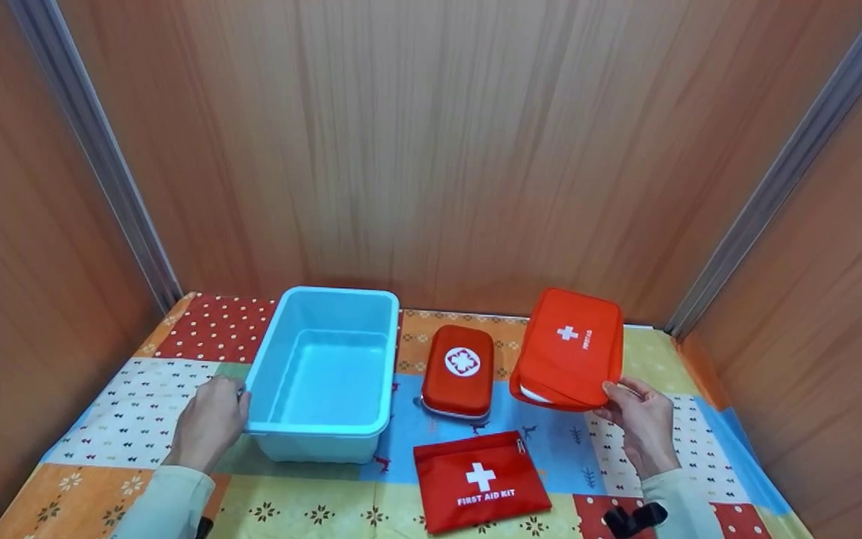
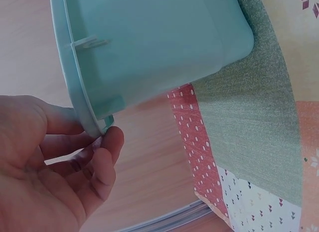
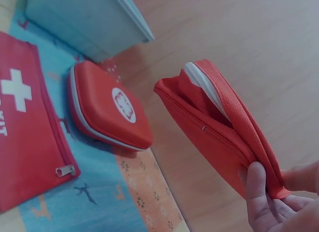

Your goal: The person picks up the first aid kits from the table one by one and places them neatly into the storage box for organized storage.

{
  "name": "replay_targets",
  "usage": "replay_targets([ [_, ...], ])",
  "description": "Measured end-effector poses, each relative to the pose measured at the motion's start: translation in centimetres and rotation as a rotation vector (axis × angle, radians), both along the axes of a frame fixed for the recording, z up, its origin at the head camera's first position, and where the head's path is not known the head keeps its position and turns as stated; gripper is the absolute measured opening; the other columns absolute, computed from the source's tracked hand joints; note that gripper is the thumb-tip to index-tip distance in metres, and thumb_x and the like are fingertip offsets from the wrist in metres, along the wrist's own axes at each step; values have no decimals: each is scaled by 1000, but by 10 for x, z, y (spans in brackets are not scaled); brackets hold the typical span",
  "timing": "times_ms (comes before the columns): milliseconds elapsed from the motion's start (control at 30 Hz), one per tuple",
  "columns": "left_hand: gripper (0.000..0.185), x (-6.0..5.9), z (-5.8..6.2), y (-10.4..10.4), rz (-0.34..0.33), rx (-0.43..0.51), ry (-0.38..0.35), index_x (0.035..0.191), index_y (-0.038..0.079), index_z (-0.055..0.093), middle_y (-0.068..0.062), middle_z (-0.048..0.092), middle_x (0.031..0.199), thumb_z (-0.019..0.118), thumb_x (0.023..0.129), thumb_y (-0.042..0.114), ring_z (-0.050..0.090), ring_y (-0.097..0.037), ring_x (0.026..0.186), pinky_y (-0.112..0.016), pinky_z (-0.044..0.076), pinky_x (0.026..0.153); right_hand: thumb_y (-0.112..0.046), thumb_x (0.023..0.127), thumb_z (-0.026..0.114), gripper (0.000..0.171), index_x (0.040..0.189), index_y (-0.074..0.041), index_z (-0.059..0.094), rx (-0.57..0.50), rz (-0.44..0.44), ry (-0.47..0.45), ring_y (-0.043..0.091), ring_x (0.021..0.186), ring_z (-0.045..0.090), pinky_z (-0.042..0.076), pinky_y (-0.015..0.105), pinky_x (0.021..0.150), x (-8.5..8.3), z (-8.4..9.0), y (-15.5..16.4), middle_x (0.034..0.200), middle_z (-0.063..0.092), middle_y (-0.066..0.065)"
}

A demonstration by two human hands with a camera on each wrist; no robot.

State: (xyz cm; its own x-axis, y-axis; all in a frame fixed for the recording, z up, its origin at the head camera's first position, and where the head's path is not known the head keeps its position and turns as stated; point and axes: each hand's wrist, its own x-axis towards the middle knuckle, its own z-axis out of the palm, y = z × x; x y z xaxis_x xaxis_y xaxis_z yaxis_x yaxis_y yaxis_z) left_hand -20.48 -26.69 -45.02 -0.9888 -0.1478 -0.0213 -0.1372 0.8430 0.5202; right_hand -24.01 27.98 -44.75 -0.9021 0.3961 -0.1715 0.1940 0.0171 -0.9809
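Observation:
My left hand (image 1: 210, 419) grips the rim of a light blue plastic basin (image 1: 330, 382) at its near left corner; in the left wrist view the fingers (image 2: 102, 167) curl under that rim. With thumb and fingers my right hand (image 1: 642, 421) pinches the lower right corner of a red first aid pouch (image 1: 569, 348), held raised and tilted. A partly parted white zipper edge shows on the pouch (image 3: 219, 117) in the right wrist view. Between basin and pouch lies a red hard-shell case (image 1: 459, 372) with a round white emblem. Nearer to me lies a flat red zip bag (image 1: 481, 483) marked FIRST AID KIT.
A patchwork-patterned cloth (image 1: 311, 509) covers the table. Wood-grain panels (image 1: 461, 150) stand behind and at both sides, with grey metal strips (image 1: 102, 150) at the corners.

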Motion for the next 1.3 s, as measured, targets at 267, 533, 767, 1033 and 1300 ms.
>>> replay_targets([
  [267, 29, -1, 1, 0, -2, 8, -26, 112, -11, 55, -13, 55, 82, 57, 98, 14, 59, -19, 70, -29, 45, 57, -21, 96, 62, 50, 141, -2, 49, -41, 29, 21, 13, 79, 73, 57, 26, 76, -1, 4, -10, 117, 68, 11],
  [533, 28, 0, 0, 0, 21, 23, -33, 111, -10, 54, -13, 54, 81, 59, 96, 13, 58, -19, 67, -28, 44, 56, -13, 95, 62, 42, 134, 3, 53, -102, 76, 77, 15, 75, 73, 58, 28, 73, -4, 10, -37, 95, 72, 1],
  [767, 29, -1, 2, 1, 19, 23, -49, 113, -11, 53, -14, 55, 83, 57, 98, 13, 59, -20, 69, -29, 45, 57, -12, 95, 63, 40, 132, 1, 56, -131, 134, 86, 17, 78, 72, 58, 29, 73, -5, 16, -65, 100, 72, 5],
  [1033, 31, 0, -1, 2, 22, 23, -45, 116, -11, 53, -14, 55, 86, 57, 98, 14, 60, -21, 73, -28, 45, 58, -12, 95, 64, 37, 130, -4, 60, -153, 191, 99, 21, 82, 73, 58, 32, 76, -8, 22, -102, 111, 70, 13],
  [1300, 29, -1, 0, 1, 13, 13, -44, 114, -10, 55, -13, 55, 86, 57, 98, 14, 60, -21, 75, -29, 46, 59, -13, 94, 66, 35, 127, -3, 61, -210, 249, 105, 22, 80, 72, 58, 30, 72, -9, 30, -147, 112, 70, 16],
])
